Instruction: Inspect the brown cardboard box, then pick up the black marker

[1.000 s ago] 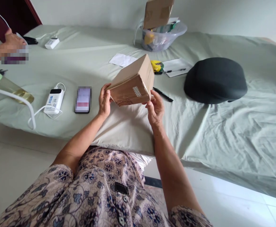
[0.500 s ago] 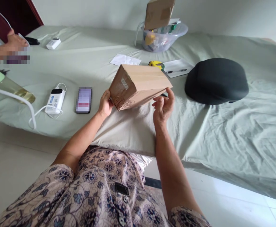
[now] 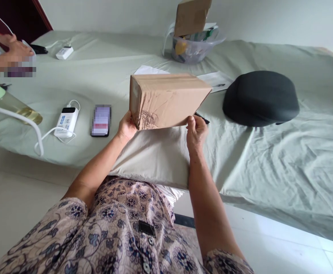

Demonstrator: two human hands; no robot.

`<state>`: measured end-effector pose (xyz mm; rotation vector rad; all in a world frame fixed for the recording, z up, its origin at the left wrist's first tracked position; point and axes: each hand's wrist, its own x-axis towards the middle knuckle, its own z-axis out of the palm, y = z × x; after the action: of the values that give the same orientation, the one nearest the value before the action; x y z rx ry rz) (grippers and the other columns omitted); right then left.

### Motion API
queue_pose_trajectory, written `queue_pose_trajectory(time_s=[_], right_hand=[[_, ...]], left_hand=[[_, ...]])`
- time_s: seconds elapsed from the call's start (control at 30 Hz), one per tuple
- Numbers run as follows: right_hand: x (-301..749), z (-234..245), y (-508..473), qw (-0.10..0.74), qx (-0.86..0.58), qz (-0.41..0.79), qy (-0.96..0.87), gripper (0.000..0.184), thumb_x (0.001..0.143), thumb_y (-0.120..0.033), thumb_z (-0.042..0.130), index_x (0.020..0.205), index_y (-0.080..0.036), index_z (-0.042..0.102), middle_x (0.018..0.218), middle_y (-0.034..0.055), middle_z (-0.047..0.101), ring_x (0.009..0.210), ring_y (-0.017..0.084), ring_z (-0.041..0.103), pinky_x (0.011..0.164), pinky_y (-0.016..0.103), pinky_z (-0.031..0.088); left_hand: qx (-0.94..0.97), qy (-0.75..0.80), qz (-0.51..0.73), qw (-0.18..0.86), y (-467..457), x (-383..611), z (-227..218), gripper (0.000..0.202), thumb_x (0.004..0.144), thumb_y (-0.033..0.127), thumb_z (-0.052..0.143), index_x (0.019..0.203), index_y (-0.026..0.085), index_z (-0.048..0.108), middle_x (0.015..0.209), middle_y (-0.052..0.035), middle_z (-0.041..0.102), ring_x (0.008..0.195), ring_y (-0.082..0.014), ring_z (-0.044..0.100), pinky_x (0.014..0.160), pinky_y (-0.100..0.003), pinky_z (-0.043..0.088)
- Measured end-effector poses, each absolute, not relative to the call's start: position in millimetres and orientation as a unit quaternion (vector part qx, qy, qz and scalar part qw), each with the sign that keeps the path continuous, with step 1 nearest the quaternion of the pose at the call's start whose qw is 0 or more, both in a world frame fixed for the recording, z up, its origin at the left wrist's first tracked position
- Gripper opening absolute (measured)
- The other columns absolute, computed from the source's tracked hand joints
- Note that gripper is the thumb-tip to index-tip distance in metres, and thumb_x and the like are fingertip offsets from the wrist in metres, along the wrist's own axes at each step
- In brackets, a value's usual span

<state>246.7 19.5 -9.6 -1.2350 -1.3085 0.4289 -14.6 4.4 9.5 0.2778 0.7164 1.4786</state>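
A brown cardboard box with dark scribbles at its lower left corner is held tilted above the cloth-covered surface. My left hand grips that lower left corner, its fingertips hidden behind the cardboard. At the lower right edge, my right hand pinches the box with the thumb in front and the other fingers behind. Part of a black object shows behind the right hand; its kind is hidden. White papers lie beyond the box, partly covered by it, with a pen on one.
To the right sits a rounded black case. A clear plastic basket holds a carton and small items. Leftward lie a phone, a white power bank with a cable and a green-capped bottle. Another person's hand is at upper left.
The box has turned, bringing its broad scribbled side toward me and covering the yellow tape measure. My right hand has closed from loosely spread fingers onto the box's lower edge.
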Motion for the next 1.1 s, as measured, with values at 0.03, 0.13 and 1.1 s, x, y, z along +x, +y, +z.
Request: queue_pose_trajectory(time_s=[0.03,0.13,1.1], right_hand=[[246,-9,19,0.596,-0.529,0.196,-0.571,0.059,0.088,-0.078,0.053,0.087,-0.020,0.069,0.070,-0.0010,0.060,0.062,0.013,0.056,0.061,0.028,0.048],[244,-6,17,0.584,-0.519,0.245,-0.574,0.057,0.090,-0.075,0.052,0.088,-0.020,0.067,0.066,-0.0025,0.058,0.057,0.012,0.057,0.055,0.025,0.046],[232,3,-4,0.573,-0.489,-0.043,-0.656,0.057,0.094,-0.068,0.051,0.133,-0.027,0.059,0.136,0.0141,0.053,0.130,0.033,0.053,0.106,0.055,0.044]], left_hand=[[0.121,0.319,0.657,0.672,5,-15,10,0.027,0.104,0.033,0.052,0.091,0.018,0.070,0.081,-0.0036,0.075,0.085,-0.0183,0.074,0.087,-0.033,0.061],[0.121,0.329,0.656,0.668,5,-15,12,0.031,0.106,0.029,0.046,0.086,0.017,0.068,0.080,-0.0026,0.074,0.078,-0.0160,0.072,0.080,-0.029,0.061],[0.653,0.467,0.589,0.095,-10,-12,5,0.080,0.094,0.082,0.034,0.156,0.032,0.038,0.163,-0.0113,0.040,0.153,-0.0294,0.038,0.127,-0.045,0.032]])
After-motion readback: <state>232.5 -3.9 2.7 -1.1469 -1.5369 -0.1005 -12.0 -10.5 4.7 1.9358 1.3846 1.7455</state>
